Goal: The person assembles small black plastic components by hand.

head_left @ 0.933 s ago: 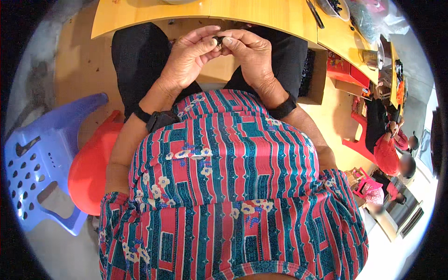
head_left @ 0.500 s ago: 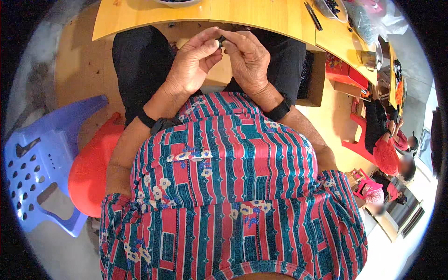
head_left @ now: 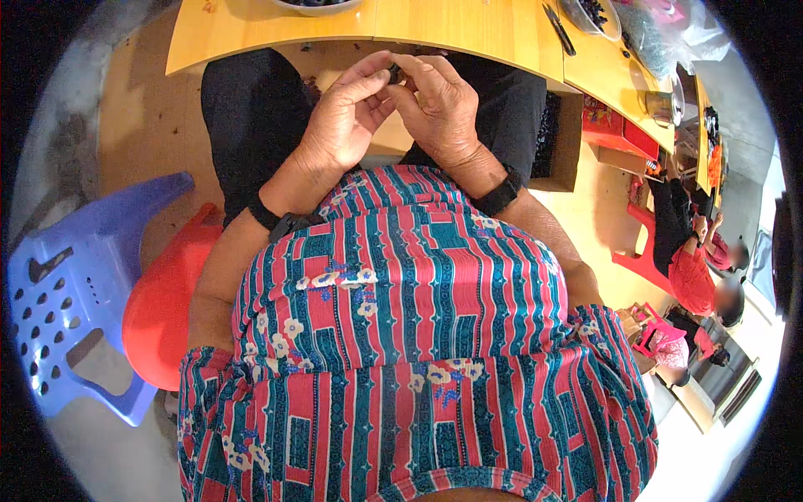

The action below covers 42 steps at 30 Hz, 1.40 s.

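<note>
Fingertip pinch, 1 small dark piece [head_left: 394, 74]
Left hand [head_left: 341, 125] grips it; right hand [head_left: 443, 109] curls close, grip hidden, cannot tell. Judged best: left steady, right light. Piece between hands, near side of yellow table [head_left: 468, 27].

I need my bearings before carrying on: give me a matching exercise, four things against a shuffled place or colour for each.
Things
1. Small dark piece
2. Chair
3. Slim black tool
4. Patterned top

Places and colours
A. On the yellow table
B. Red and teal stripes
C. Between the left hand and right hand
D. Blue

Pairs: 1-C, 2-D, 3-A, 4-B
</note>
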Motion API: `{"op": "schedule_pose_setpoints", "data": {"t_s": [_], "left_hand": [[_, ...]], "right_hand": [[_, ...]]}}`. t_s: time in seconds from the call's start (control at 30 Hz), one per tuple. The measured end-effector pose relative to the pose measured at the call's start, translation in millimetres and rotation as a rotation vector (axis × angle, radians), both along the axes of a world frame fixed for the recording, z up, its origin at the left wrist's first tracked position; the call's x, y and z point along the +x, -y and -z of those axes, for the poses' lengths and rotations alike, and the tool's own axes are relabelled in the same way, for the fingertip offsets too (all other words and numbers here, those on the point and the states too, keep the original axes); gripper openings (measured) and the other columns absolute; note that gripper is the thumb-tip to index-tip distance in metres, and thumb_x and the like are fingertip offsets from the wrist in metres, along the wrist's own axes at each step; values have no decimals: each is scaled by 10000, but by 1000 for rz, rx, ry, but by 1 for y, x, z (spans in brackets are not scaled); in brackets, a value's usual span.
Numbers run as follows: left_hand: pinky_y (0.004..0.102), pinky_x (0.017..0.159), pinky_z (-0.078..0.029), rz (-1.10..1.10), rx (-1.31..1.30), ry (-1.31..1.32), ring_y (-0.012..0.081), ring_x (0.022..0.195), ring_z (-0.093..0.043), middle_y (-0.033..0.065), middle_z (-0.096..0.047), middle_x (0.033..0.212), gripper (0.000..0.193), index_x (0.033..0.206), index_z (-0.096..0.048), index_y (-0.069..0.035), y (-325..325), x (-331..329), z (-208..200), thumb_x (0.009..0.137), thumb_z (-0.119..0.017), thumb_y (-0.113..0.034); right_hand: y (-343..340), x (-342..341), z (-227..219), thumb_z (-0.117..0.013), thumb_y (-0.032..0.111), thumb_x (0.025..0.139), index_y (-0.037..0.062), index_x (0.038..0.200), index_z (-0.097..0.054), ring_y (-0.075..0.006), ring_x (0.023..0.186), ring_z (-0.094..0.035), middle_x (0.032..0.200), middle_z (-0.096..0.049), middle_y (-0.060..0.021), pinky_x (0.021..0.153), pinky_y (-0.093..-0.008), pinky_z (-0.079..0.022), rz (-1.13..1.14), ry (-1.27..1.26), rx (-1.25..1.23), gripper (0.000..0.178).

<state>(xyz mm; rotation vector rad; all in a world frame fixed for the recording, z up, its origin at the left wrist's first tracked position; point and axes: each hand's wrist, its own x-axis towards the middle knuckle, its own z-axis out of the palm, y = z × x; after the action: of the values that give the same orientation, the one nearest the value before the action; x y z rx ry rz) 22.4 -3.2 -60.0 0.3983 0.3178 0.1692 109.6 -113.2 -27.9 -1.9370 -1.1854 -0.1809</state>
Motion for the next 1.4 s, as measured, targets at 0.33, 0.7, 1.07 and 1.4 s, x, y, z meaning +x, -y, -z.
{"op": "schedule_pose_setpoints", "data": {"t_s": [0.33, 0.7, 1.07, 1.4], "left_hand": [[278, 856, -474, 30, 249, 104, 135, 972, -571, 54, -596, 1035, 281, 1145, -543, -1, -12, 0, -25, 870, -538, -57], [206, 752, -478, -33, 836, -43, 82, 837, -590, 55, -634, 933, 358, 1174, -527, 23, -24, 5, -57, 825, -603, -7], [195, 733, -468, -21, 887, -91, 64, 792, -578, 36, -636, 865, 377, 1169, -538, 5, -26, 15, -62, 802, -620, 12], [189, 714, -459, -52, 1067, -49, 48, 772, -555, 19, -619, 850, 400, 1167, -537, -7, -21, 16, -60, 782, -635, 31]], "right_hand": [[1, 6, -14, -699, 64, 704, 58, 1033, -615, -185, 732, -615, 813, -599, -86, 655, -274, -515, -124, -224, 97, 340], [-6, 10, -14, -694, 51, 728, 83, 1068, -619, -182, 742, -614, 839, -612, -85, 665, -267, -514, -130, -280, 201, 350], [-2, 15, -21, -686, 62, 739, 63, 1033, -643, -184, 751, -609, 841, -615, -97, 681, -271, -501, -112, -357, 274, 297], [-3, 23, -23, -641, 50, 794, 8, 875, -699, -107, 636, -581, 761, -610, -57, 563, -215, -480, -76, -934, 289, 107]]}}
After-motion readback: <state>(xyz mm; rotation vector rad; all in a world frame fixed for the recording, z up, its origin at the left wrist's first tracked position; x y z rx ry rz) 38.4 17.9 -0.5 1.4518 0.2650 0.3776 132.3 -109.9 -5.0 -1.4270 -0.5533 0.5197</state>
